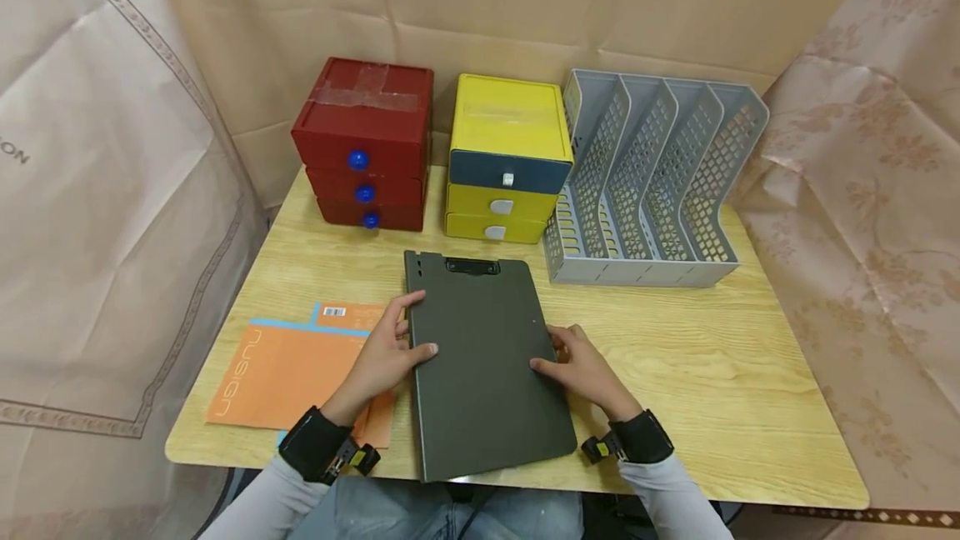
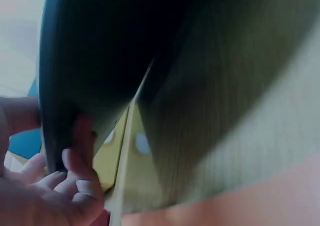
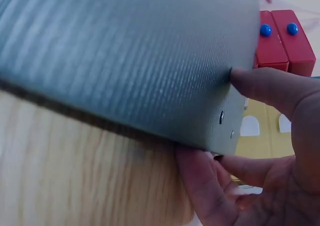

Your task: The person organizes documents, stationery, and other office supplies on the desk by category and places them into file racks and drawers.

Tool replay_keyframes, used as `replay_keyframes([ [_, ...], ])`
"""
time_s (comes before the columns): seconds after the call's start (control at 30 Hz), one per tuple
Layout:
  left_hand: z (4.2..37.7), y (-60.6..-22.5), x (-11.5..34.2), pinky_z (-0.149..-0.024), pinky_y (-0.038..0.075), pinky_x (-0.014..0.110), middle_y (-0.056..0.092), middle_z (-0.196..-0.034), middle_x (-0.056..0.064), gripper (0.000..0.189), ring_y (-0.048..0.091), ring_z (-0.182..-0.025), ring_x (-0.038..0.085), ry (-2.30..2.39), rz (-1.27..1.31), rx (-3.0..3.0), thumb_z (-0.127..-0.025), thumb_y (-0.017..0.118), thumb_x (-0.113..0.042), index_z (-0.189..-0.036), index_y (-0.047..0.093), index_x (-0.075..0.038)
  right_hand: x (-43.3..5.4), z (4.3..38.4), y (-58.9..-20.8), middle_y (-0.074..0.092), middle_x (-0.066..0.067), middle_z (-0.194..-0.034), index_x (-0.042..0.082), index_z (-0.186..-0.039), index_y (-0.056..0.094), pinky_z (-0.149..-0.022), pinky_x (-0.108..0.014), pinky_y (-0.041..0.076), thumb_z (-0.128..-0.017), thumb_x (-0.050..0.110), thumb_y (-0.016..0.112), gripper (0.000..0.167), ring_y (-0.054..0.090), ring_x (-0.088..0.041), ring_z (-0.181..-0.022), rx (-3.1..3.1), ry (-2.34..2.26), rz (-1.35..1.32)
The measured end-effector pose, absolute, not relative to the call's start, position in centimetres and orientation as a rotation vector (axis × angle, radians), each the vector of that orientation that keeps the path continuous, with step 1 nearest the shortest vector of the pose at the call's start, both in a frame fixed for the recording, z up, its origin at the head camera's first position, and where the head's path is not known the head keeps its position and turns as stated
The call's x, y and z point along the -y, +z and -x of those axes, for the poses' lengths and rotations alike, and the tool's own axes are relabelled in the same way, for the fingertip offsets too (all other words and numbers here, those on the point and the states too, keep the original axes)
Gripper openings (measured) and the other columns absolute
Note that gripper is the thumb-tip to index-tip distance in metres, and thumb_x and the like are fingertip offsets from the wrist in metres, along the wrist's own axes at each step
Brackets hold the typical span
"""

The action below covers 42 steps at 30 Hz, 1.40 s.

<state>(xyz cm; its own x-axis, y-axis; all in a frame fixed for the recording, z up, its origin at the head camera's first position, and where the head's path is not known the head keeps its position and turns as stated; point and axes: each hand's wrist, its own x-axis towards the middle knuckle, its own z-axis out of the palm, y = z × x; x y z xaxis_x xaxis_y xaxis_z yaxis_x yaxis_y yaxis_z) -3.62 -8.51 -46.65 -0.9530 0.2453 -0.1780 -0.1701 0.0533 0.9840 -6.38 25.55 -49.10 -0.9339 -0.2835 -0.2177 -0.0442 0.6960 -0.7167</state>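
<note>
A dark grey clipboard folder with a black clip at its far end is held by both hands over the front of the table. My left hand grips its left edge, thumb on top and fingers underneath. On the opposite edge my right hand pinches it, thumb on the cover. From the left wrist view, the folder stands tilted above the wood, fingers curled behind its edge. The right wrist view shows the ribbed cover with the thumb pressed on it.
Orange folders lie at the left, partly under my left forearm. Along the back stand a red drawer box, a yellow drawer box with one dark blue drawer, and a grey file rack with several slots.
</note>
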Motion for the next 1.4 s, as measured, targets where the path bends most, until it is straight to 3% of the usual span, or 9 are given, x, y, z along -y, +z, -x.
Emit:
replay_keyframes([
  [0.1, 2.7, -46.2, 8.3, -0.081, 0.06, 0.039, 0.055, -0.143, 0.028, 0.081, 0.071, -0.106, 0.035, 2.093, -0.128, -1.968, -0.096, 0.062, 0.007, -0.161, 0.024, -0.024, -26.1, 6.3, -49.1, 0.051, -0.011, -0.109, 0.008, -0.145, 0.055, -0.07, -0.03, 0.04, -0.09, 0.034, 0.078, 0.065, 0.046, -0.02, -0.085, -2.54, -1.127, 0.281],
  [0.33, 1.3, -44.3, 8.0, -0.077, 0.062, 0.042, 0.056, -0.14, 0.033, 0.1, 0.075, -0.1, 0.024, 2.343, -0.182, -1.822, -0.094, 0.066, 0.004, -0.162, 0.006, -0.039, -28.2, 6.1, -49.0, 0.063, -0.012, -0.116, 0.001, -0.144, 0.052, -0.072, -0.034, 0.059, -0.1, 0.031, 0.065, 0.054, 0.064, -0.017, -0.092, -2.18, -1.383, 0.237],
  [0.47, 1.7, -43.1, 8.1, -0.078, 0.062, 0.041, 0.058, -0.139, 0.031, 0.095, 0.075, -0.102, 0.021, 2.359, -0.302, -1.811, -0.096, 0.064, 0.003, -0.163, 0.008, -0.033, -29.8, 5.3, -48.0, 0.072, -0.007, -0.113, 0.003, -0.143, 0.051, -0.072, -0.039, 0.061, -0.106, 0.027, 0.054, 0.044, 0.071, -0.016, -0.085, -1.942, -1.462, 0.341],
  [0.6, 2.9, -42.0, 7.7, -0.079, 0.062, 0.04, 0.062, -0.137, 0.025, 0.081, 0.075, -0.102, 0.021, 2.332, -0.383, -1.828, -0.098, 0.063, 0.001, -0.162, 0.021, -0.024, -31.5, 3.7, -46.0, 0.074, -0.002, -0.109, 0.01, -0.146, 0.048, -0.069, -0.04, 0.061, -0.109, 0.018, 0.048, 0.038, 0.074, -0.017, -0.084, -1.816, -1.597, 0.447],
  [0.87, 6.0, -41.3, 3.9, -0.081, 0.06, 0.036, 0.063, -0.138, 0.009, 0.046, 0.07, -0.105, 0.02, 2.22, -0.524, -2.106, -0.098, 0.068, -0.01, -0.142, 0.059, -0.019, -33.6, 0.5, -40.1, 0.063, 0.008, -0.136, 0.017, -0.162, 0.022, -0.083, -0.038, 0.06, -0.108, 0.004, 0.044, 0.06, 0.071, -0.018, -0.111, -1.948, -1.682, 0.538],
  [1.0, 7.7, -41.0, 1.1, -0.099, 0.053, 0.046, 0.052, -0.148, 0.001, 0.047, 0.06, -0.124, 0.022, 2.138, -0.67, -2.255, -0.097, 0.07, -0.016, -0.142, 0.06, -0.027, -33.4, -0.7, -37.7, 0.065, 0.006, -0.132, 0.009, -0.157, 0.029, -0.074, -0.041, 0.062, -0.104, -0.003, 0.047, 0.058, 0.074, -0.018, -0.104, -2.045, -1.71, 0.582],
  [1.13, 8.3, -40.7, -1.7, -0.114, 0.035, 0.06, 0.02, -0.169, -0.003, 0.064, 0.028, -0.153, 0.025, 1.902, -0.788, -2.547, -0.093, 0.074, -0.031, -0.151, 0.046, -0.039, -33.1, -1.8, -35.9, 0.071, 0.0, -0.121, 0.004, -0.153, 0.035, -0.062, -0.046, 0.06, -0.102, -0.01, 0.047, 0.054, 0.076, -0.022, -0.095, -2.11, -1.816, 0.579],
  [1.23, 7.8, -40.4, -3.7, -0.117, 0.026, 0.067, -0.003, -0.173, -0.005, 0.08, 0.007, -0.16, 0.028, 1.701, -0.845, -2.724, -0.088, 0.076, -0.044, -0.157, 0.035, -0.043, -32.6, -2.8, -34.6, 0.071, -0.002, -0.116, 0.002, -0.152, 0.037, -0.058, -0.043, 0.06, -0.1, -0.013, 0.047, 0.055, 0.076, -0.021, -0.09, -2.203, -1.898, 0.54],
  [1.4, 5.7, -39.8, -6.8, -0.118, 0.016, 0.072, -0.011, -0.172, -0.006, 0.104, -0.003, -0.16, 0.028, 1.479, -0.938, -2.759, -0.08, 0.078, -0.059, -0.162, 0.015, -0.043, -31.3, -4.4, -32.8, 0.065, -0.004, -0.12, -0.002, -0.153, 0.034, -0.055, -0.039, 0.059, -0.097, -0.017, 0.049, 0.06, 0.076, -0.019, -0.086, -2.405, -2.003, 0.508],
])
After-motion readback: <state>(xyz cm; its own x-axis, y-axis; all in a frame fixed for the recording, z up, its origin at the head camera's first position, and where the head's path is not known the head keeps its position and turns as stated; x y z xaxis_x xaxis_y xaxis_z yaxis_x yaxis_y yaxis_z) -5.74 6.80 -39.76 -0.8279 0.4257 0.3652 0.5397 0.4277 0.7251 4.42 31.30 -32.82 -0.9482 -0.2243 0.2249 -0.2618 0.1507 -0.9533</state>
